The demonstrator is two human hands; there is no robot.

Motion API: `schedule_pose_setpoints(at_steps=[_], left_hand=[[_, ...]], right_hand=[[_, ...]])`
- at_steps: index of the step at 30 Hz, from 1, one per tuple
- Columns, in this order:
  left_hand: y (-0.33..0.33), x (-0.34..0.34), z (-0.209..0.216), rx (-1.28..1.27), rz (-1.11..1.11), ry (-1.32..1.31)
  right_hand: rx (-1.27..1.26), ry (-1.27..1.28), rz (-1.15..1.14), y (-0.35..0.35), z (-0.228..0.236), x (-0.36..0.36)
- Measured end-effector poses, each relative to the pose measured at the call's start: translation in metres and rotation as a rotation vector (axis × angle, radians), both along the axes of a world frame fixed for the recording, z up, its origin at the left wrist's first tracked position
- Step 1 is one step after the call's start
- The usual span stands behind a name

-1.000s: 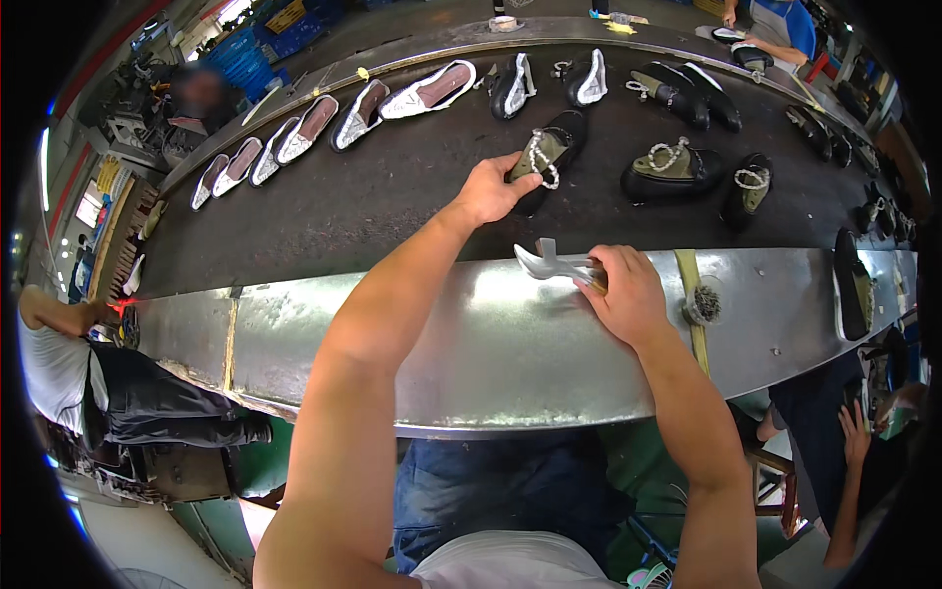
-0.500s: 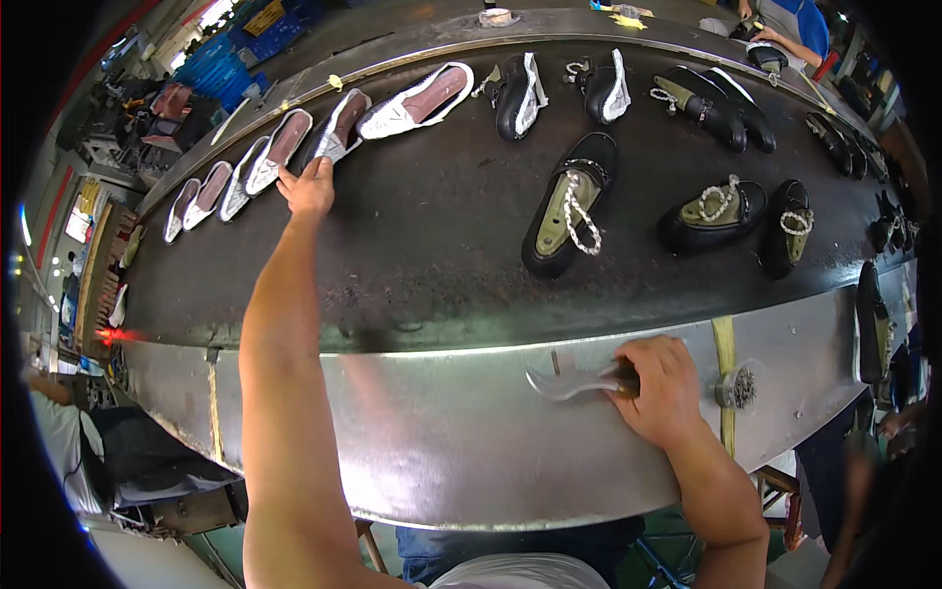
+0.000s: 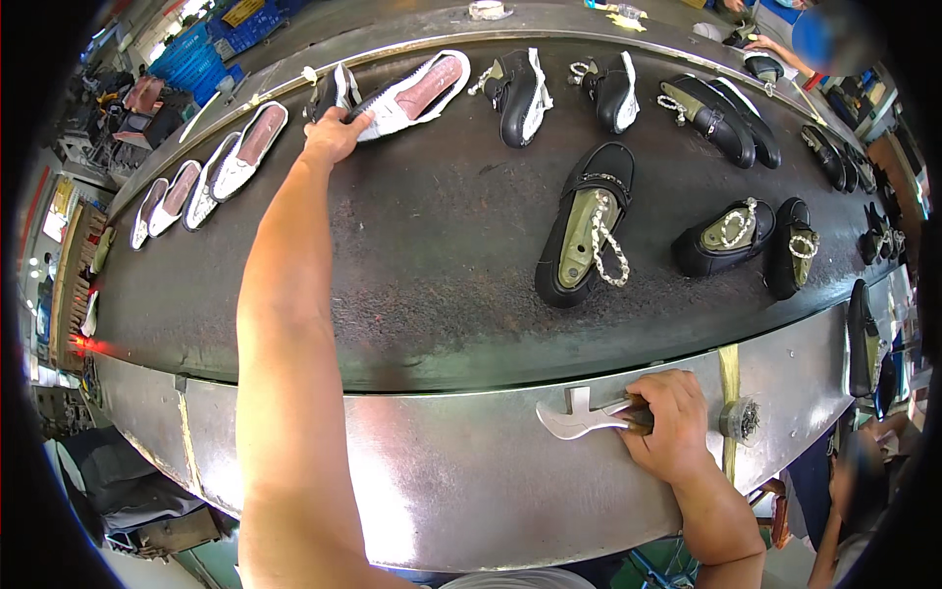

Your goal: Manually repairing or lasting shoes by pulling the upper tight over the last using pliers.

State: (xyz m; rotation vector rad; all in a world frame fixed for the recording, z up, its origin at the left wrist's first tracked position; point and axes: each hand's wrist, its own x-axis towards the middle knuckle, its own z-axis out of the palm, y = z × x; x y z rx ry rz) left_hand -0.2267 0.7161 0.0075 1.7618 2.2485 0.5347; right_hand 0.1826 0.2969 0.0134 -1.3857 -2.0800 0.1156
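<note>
While the right hand [image 3: 672,424] grips a metal-headed tool [image 3: 575,423] lower right of frame centre, the left hand [image 3: 336,135], the nearer, has fingers and thumb around a black-and-white shoe [image 3: 340,88] at upper left, long axis running roughly up-frame from the grip.

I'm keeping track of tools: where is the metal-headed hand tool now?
In the head view, the metal-headed hand tool is right of centre, in the right hand over the metal ledge, left of the yellow strip.
</note>
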Motion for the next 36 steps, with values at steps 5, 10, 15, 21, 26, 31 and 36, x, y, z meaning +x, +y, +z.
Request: schedule_pose_setpoints(at_steps=[5,10,15,21,26,31,36], left_hand=[[-0.017,0.05,0.002,-0.154,-0.046,0.056],[-0.02,0.049,-0.021,0.023,0.024,-0.092],[-0.08,0.036,-0.007,0.072,0.029,-0.098],[-0.278,-0.007,0.064,-0.069,-0.178,-0.214],[-0.462,-0.058,0.098,-0.097,-0.141,-0.344],[-0.584,-0.065,0.093,0.031,-0.292,-0.07],[-0.574,-0.018,0.08,0.144,-0.627,0.327]], right_hand=[[-0.035,-0.032,-0.035,-0.005,0.002,-0.002],[-0.055,-0.008,-0.018,-0.007,0.002,-0.006],[-0.048,0.022,-0.019,-0.007,0.004,-0.011],[-0.055,0.051,-0.026,-0.008,0.001,-0.016],[-0.002,0.058,-0.026,-0.014,-0.005,-0.019],[0.15,0.004,-0.012,-0.021,-0.02,-0.019],[0.232,-0.004,0.051,-0.099,-0.004,-0.031]])
